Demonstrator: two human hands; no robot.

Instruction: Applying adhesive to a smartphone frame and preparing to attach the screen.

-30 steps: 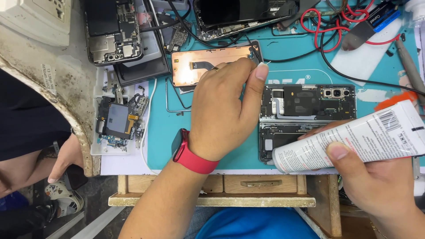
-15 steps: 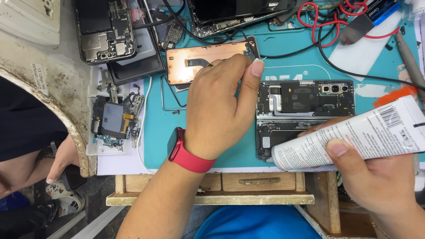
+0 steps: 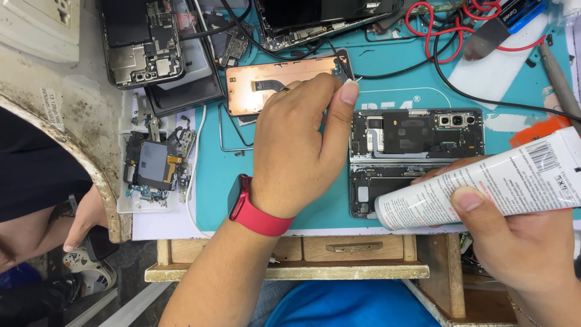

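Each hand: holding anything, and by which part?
Right hand grips the white glue tube around its body. Left hand pinches at the right end of the copper-backed screen panel; whether it grips it cannot be told.

- The work mat (image 3: 290, 200) was teal, rubbery and matt.
- The screen back (image 3: 266, 85) showed coppery foil with a dull sheen.
- The opened phone (image 3: 417, 142) was dark matt plastic with bare metal shields.
- The tube (image 3: 496, 181) in the right hand (image 3: 520, 248) was smooth white plastic, slightly glossy.
- The watch strap (image 3: 260, 215) on the left hand (image 3: 296, 145) looked like soft red rubber.
- The bench edge (image 3: 284, 254) was worn, scuffed wood.
- The red wire (image 3: 436, 30) had shiny plastic sheathing.
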